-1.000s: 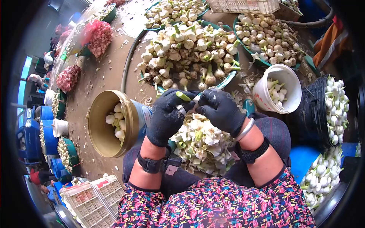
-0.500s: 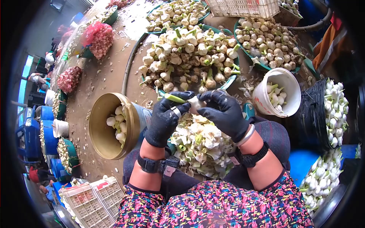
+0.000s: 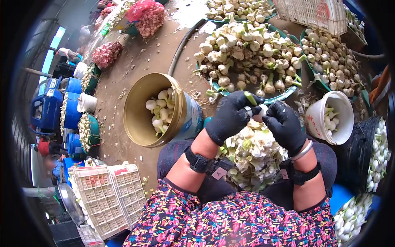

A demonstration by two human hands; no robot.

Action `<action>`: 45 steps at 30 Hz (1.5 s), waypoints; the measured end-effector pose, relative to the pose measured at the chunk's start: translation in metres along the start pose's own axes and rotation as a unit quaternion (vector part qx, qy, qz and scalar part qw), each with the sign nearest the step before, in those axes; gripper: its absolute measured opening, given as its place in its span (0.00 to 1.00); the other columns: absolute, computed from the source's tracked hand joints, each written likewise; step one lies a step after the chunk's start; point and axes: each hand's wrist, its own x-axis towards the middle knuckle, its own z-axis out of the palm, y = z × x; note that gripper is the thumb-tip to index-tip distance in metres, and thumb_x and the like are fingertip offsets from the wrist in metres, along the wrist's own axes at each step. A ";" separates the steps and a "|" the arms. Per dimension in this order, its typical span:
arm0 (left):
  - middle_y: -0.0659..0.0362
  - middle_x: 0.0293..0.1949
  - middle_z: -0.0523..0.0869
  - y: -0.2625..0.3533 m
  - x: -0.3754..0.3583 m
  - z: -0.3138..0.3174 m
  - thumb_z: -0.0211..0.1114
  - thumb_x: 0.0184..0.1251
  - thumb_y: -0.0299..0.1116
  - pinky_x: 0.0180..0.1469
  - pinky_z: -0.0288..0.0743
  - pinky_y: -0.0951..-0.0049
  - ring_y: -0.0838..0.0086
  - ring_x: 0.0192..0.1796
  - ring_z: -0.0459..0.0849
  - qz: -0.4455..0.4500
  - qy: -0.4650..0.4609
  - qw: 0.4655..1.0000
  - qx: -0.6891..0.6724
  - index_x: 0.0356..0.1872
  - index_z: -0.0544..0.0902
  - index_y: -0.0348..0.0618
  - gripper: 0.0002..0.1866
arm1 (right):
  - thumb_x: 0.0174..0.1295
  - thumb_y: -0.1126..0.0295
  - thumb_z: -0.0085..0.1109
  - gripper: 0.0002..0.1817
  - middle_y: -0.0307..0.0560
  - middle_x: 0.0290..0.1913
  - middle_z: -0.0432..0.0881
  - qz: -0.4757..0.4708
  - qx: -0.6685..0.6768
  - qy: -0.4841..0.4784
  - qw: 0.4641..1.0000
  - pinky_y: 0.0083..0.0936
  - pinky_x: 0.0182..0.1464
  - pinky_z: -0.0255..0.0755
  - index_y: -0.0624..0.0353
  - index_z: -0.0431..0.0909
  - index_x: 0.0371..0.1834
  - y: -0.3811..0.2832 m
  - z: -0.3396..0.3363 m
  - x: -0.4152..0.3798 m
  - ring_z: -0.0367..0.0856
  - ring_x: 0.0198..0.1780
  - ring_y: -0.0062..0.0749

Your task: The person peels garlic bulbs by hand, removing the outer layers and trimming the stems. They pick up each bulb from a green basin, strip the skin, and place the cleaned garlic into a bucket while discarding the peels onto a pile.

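Left hand (image 3: pixel 235 112) is closed on a green garlic stem (image 3: pixel 249 98) by the tub's near rim (image 3: pixel 281 97); right hand (image 3: pixel 286 126) curls alongside, hold unclear. Floor (image 3: pixel 177 64) separates tub and bucket (image 3: pixel 178 115).

Over the far edge of the peel heap (image 3: pixel 253 154), the right hand (image 3: pixel 286 125), its fingers spread half a second ago, has curled in against the garlic bulb (image 3: pixel 262 110); the left hand (image 3: pixel 234 113) has also drawn its loosened fingers together. The green stem (image 3: pixel 249 97), nearly flat then, now points up more steeply; fingers cover most of the bulb, so whether it turned too is hard to tell. The view has swung, showing more of the crates (image 3: pixel 94 197) left of the heap and less of the orange garment (image 3: pixel 380 84) beyond its right side.
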 end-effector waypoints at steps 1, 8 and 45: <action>0.57 0.38 0.84 -0.002 0.001 0.001 0.65 0.57 0.23 0.43 0.75 0.74 0.74 0.38 0.82 -0.030 0.024 0.996 -0.078 0.38 0.81 0.36 0.08 | 0.46 0.75 0.56 0.04 0.51 0.21 0.72 -0.010 -0.015 0.012 1.000 0.34 0.29 0.66 0.60 0.72 0.25 0.004 0.002 -0.001 0.72 0.25 0.43; 0.50 0.32 0.83 0.007 0.001 -0.018 0.57 0.64 0.30 0.41 0.78 0.65 0.61 0.35 0.84 -0.016 0.006 0.998 0.063 0.52 0.73 0.31 0.17 | 0.45 0.68 0.54 0.08 0.58 0.30 0.78 0.097 -0.135 -0.128 0.978 0.44 0.39 0.70 0.59 0.75 0.28 0.015 0.020 -0.017 0.77 0.35 0.54; 0.54 0.43 0.83 -0.048 0.072 -0.015 0.58 0.57 0.29 0.46 0.75 0.74 0.73 0.41 0.81 -0.251 -0.207 0.928 -0.181 0.46 0.81 0.37 0.16 | 0.45 0.73 0.50 0.36 0.70 0.57 0.68 0.081 -0.006 0.073 0.994 0.42 0.56 0.67 0.55 0.60 0.65 0.030 -0.003 0.010 0.74 0.50 0.60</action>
